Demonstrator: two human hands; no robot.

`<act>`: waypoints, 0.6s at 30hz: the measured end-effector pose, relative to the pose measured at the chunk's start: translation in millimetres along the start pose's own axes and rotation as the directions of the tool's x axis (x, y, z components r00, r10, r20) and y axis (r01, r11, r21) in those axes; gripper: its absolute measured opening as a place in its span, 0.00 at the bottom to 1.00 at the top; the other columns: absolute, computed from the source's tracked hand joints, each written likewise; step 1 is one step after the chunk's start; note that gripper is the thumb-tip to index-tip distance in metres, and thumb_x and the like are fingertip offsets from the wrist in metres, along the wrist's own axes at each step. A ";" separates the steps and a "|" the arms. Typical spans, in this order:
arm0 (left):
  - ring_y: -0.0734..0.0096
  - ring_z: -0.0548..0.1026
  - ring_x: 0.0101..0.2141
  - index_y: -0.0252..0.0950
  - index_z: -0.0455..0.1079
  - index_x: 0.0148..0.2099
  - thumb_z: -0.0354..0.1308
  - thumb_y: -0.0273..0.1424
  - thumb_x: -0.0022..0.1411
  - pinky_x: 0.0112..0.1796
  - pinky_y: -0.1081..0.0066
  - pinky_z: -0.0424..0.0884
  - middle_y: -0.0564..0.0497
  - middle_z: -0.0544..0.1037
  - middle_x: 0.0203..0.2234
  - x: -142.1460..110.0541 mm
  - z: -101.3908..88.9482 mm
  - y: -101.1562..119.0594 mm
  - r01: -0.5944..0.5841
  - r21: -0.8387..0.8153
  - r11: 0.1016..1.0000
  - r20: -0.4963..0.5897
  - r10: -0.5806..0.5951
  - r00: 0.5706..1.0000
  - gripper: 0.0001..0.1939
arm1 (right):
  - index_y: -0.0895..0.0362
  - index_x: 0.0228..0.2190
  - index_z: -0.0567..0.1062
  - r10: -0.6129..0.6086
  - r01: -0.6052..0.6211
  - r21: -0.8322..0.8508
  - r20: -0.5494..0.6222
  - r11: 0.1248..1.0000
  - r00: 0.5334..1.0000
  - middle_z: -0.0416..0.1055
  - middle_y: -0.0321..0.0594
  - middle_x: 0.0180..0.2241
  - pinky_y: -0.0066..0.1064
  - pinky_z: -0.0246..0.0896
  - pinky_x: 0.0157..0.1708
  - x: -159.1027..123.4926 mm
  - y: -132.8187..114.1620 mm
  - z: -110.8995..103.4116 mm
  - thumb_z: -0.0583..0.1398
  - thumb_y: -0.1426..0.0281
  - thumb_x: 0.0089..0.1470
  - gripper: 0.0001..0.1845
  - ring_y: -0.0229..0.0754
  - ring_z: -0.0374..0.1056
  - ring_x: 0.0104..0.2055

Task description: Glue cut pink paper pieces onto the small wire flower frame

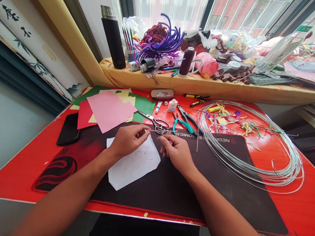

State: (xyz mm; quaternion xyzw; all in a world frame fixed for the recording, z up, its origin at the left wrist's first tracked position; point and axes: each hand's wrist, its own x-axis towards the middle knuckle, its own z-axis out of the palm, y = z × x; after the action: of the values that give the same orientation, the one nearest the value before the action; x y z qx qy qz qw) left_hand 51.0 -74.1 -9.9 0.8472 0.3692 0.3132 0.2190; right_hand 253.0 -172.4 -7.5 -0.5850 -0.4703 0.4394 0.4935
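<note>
My left hand (129,139) and my right hand (176,152) are both pinched on a short thin piece of wire (154,131), held level between them over a black desk mat (157,183). Under my hands lies a white sheet of paper (134,165). Scissors (155,122) lie just beyond my fingertips. The wire's far end near my right fingers is hard to make out.
A big coil of silver wire (248,144) fills the right of the red table (19,170). Teal pliers (183,124), coloured paper sheets (108,109), a glue bottle (172,105) and a black phone (69,129) lie about. A cluttered sill holds a black flask (113,37) and purple pipe cleaners (162,42).
</note>
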 end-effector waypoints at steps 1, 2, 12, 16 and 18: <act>0.70 0.79 0.27 0.39 0.83 0.48 0.60 0.39 0.73 0.32 0.71 0.73 0.52 0.85 0.30 -0.3 0.1 0.1 -0.035 0.027 0.999 -0.023 0.035 0.999 0.13 | 0.54 0.32 0.81 -0.001 0.001 0.000 0.004 1.000 1.000 0.74 0.35 0.20 0.32 0.61 0.25 0.0 0.1 0.2 0.65 0.56 0.63 0.16 0.41 0.67 0.21; 0.70 0.80 0.28 0.38 0.83 0.50 0.60 0.37 0.73 0.32 0.72 0.73 0.51 0.86 0.31 -0.4 0.1 0.2 -0.068 0.051 0.996 -0.046 0.070 0.996 0.13 | 0.54 0.32 0.81 -0.001 0.001 0.001 0.006 1.000 1.000 0.74 0.35 0.21 0.32 0.61 0.25 -0.1 0.1 0.4 0.65 0.56 0.64 0.16 0.41 0.67 0.21; 0.68 0.83 0.30 0.39 0.83 0.47 0.58 0.33 0.74 0.34 0.70 0.75 0.49 0.89 0.40 -1.7 1.0 -1.0 -0.203 0.146 0.968 -0.066 0.214 0.975 0.12 | 0.54 0.32 0.82 -0.001 0.001 0.001 0.005 1.000 1.000 0.75 0.35 0.21 0.32 0.61 0.25 -0.4 1.7 0.1 0.65 0.56 0.64 0.15 0.41 0.68 0.21; 0.66 0.84 0.31 0.39 0.83 0.47 0.57 0.32 0.73 0.35 0.69 0.74 0.49 0.89 0.38 -1.2 1.3 -0.3 -0.223 0.207 0.953 -0.064 0.241 0.968 0.12 | 0.54 0.32 0.82 -0.006 0.006 -0.004 0.009 1.000 1.000 0.75 0.35 0.21 0.32 0.62 0.25 -0.4 1.6 0.3 0.65 0.57 0.64 0.15 0.41 0.68 0.21; 0.66 0.84 0.31 0.40 0.83 0.47 0.56 0.32 0.73 0.35 0.68 0.75 0.50 0.89 0.37 -1.0 1.7 0.5 -0.230 0.230 0.946 -0.055 0.248 0.967 0.13 | 0.54 0.31 0.82 -0.005 0.005 -0.008 0.012 1.000 1.000 0.75 0.35 0.21 0.32 0.62 0.25 -0.5 1.2 0.5 0.65 0.56 0.64 0.15 0.41 0.68 0.21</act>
State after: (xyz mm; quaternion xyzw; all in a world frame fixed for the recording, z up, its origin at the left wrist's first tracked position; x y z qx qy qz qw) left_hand 51.9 -75.4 -11.2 0.8911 0.3050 0.3291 0.0679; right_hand 252.6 -172.8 -8.7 -0.5832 -0.4765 0.4396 0.4894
